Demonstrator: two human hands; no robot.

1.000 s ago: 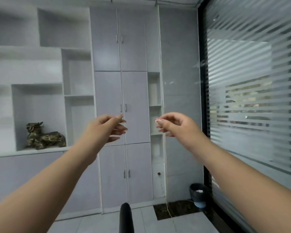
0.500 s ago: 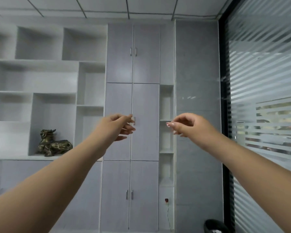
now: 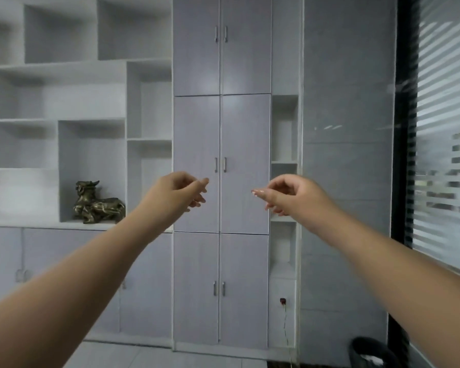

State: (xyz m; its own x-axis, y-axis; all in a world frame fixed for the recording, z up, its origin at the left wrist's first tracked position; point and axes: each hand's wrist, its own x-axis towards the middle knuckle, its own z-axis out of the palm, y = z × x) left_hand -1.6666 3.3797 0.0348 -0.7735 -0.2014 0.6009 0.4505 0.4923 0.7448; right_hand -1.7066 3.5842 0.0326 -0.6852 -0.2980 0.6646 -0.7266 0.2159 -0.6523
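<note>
While both arms stretch forward, the handles (image 3: 224, 164) of the middle cabinet doors (image 3: 197, 144) sit just above the gap between the hands, untouched, with both doors closed. Left hand (image 3: 175, 195) is empty, fingers loosely curled and thumb and forefinger pointing at the door seam. Right hand (image 3: 292, 197) is likewise empty, forefinger out and the rest slack. Neither grasps anything.

Change over the last second: the cabinet fills more of the view, so the person looks to have moved nearer. The left fingertips, which half a second ago overlapped the handles, are now below them. Hand pose is hardly altered. Judgement: an approach to open these doors, reach not finished. Both hands need to rise and close in on the handles.

Further out, a bronze ox figurine (image 3: 96, 203) rests in a shelf niche (image 3: 91, 134) well left of the doors. A cable (image 3: 285, 325) hangs from a plug low on the right, a striped glass partition (image 3: 444, 155) lines the right edge, and a waste bin (image 3: 367, 351) stands at its foot.
</note>
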